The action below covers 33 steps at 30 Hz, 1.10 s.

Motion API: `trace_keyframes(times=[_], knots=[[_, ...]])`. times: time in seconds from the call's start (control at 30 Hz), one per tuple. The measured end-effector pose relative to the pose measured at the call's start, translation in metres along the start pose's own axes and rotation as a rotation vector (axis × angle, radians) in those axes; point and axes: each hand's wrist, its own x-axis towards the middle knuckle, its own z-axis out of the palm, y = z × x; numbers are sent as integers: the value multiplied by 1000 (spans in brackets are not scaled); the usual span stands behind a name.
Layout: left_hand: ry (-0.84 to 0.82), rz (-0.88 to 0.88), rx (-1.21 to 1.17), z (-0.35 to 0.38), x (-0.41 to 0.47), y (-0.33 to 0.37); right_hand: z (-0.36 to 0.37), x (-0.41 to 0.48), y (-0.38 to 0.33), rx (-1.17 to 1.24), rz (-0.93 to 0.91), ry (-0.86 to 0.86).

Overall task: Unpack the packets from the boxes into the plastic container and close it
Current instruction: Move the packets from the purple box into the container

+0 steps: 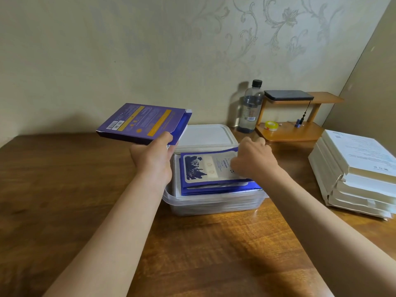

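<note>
A clear plastic container (214, 205) stands on the wooden table (64, 189) in the middle. Blue and cream packets (205, 170) lie stacked in it, rising above the rim. My right hand (252, 159) rests curled on the right end of the top packet and grips its edge. My left hand (153, 156) holds a purple box (141, 123) with yellow stripes, lifted over the table to the left of the container. The box's right end flap is open. The container's white lid (205, 135) lies just behind the container.
A stack of white boxes (355, 174) sits at the right. Behind the container stand a water bottle (250, 108) and a small wooden shelf (293, 125) with a dark case, a tape roll and a small blue item. The wall runs close behind.
</note>
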Motion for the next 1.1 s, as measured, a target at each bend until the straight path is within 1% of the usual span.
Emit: trace_keyframes(times=[0.03,0.1,0.17,0.2,0.27,0.3,0.37,0.43,0.57,0.83,1.1], knots=[[0,-2,1,0,0,0,1,-2,-1,-60,-9,26],[0,-3,-3,-1,2,0,4,-4,-3,-177,-68,142],[-4,-5,-11,-1,3,0,6,-1,-6,-208,-225,242],[-6,-6,-13,-2,4,-1,7,1,-8,-184,-338,238],[-12,-8,-14,-2,4,-1,8,6,-12,-106,-530,137],[-16,-8,-14,-2,4,-2,10,8,-14,-81,-586,73],[-20,-5,-11,-2,5,-3,15,11,-16,-84,-654,-30],[-21,-2,-10,-2,4,-2,21,12,-15,-140,-703,-95],[-29,5,0,-1,5,-3,25,14,-11,-154,-751,-138],[-23,16,2,-1,7,-4,31,15,-7,-157,-748,-205],[-34,40,10,-2,7,-6,37,17,-5,-287,-777,-255]])
